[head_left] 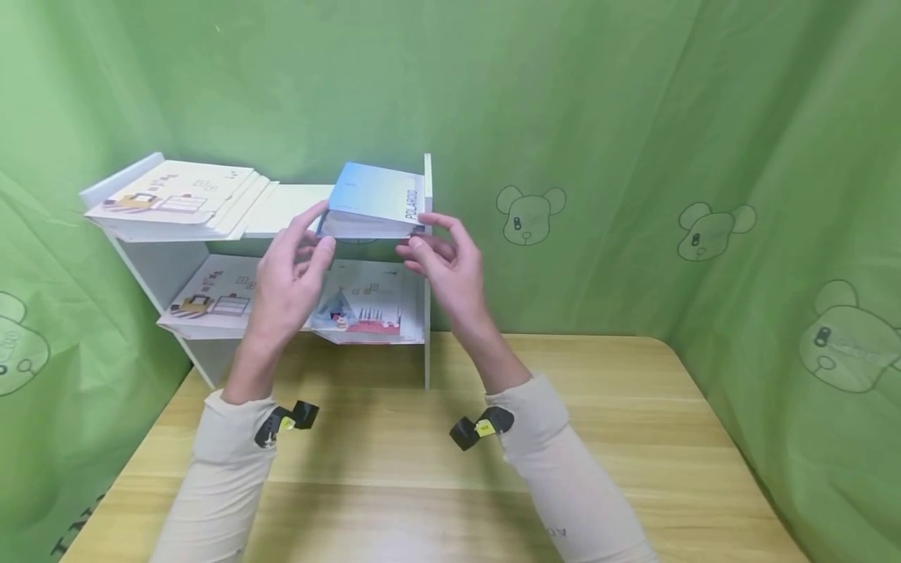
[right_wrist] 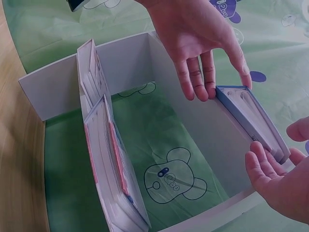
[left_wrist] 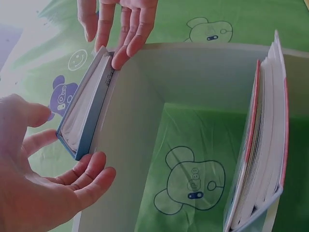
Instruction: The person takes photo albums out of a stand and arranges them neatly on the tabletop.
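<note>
A blue photo album (head_left: 376,191) marked POLAROID lies on the upper board, at the right end of a white shelf (head_left: 426,274). My left hand (head_left: 288,270) holds its near left corner; in the left wrist view the index finger meets the upper cover, other fingers sit at the lower cover, and the thumb stands apart. At the near right corner, my right hand (head_left: 450,266) holds the album (right_wrist: 251,121) with fingers at both covers. Between the hands, the page edges (left_wrist: 87,104) face outward.
Light-covered books (head_left: 190,195) are stacked at the upper board's left end. On the lower board lie more books, one at the left (head_left: 214,293) and one at the right (head_left: 366,301). The shelf stands on a wooden table (head_left: 394,469), with a green curtain (head_left: 598,117) behind.
</note>
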`<state>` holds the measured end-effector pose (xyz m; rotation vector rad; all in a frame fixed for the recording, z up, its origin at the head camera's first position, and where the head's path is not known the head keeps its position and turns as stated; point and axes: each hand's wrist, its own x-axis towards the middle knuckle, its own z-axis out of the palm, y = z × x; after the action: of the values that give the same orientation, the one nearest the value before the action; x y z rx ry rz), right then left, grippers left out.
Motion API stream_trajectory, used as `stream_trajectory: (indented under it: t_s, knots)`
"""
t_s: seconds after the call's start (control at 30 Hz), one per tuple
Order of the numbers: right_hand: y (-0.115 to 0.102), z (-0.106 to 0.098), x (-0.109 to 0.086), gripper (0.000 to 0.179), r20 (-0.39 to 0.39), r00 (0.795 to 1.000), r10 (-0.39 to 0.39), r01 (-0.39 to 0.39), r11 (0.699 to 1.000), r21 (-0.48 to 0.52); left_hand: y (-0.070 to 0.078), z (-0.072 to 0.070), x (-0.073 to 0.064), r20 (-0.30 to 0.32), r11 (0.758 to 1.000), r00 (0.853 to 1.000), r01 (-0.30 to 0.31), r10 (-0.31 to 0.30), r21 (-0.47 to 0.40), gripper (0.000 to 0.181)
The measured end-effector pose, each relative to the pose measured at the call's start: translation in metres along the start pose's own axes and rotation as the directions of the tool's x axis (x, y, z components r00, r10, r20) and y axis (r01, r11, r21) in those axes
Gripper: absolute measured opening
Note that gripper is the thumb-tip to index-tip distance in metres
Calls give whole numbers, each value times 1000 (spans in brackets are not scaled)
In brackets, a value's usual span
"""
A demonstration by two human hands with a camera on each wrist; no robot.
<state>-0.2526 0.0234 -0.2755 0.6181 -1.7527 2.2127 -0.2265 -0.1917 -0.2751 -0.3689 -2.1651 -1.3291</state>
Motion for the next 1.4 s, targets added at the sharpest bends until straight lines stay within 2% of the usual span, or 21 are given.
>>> stream_trajectory:
  t_s: [0.2,0.33,0.5,0.8,0.97,1.1,1.27,1.4]
  knots:
    - [1,2,-2,31,2,1000,-2,2,1000,-9,2,-2,-6,-18,1000,1000,12,-12,-21,44]
    - [0,3,-4,21,-3,1000,2,-2,1000,-26,3,-5,-12,-20,999,999,-29,29,-14,42]
    - [-3,4,-3,13,-17,999,42,-43,999,-19,7,-8,-18,1,996,996,-90,90,-8,40]
    - [-5,4,1,15,-37,992,121,-120,992,26,14,-9,-21,56,995,994,-91,93,-44,40]
    - [-7,5,4,17,-28,985,168,-167,985,48,16,-11,-19,93,997,994,-62,66,-45,41]
    - [-9,5,6,16,-27,980,199,-197,978,65,15,-13,-15,142,998,990,-13,22,-67,43]
    - [-9,5,6,11,-28,976,217,-214,974,75,11,-14,-10,176,986,984,48,-19,-162,45]
    - [-7,6,4,12,-20,980,199,-197,977,75,9,-15,-9,182,971,983,71,-29,-229,44]
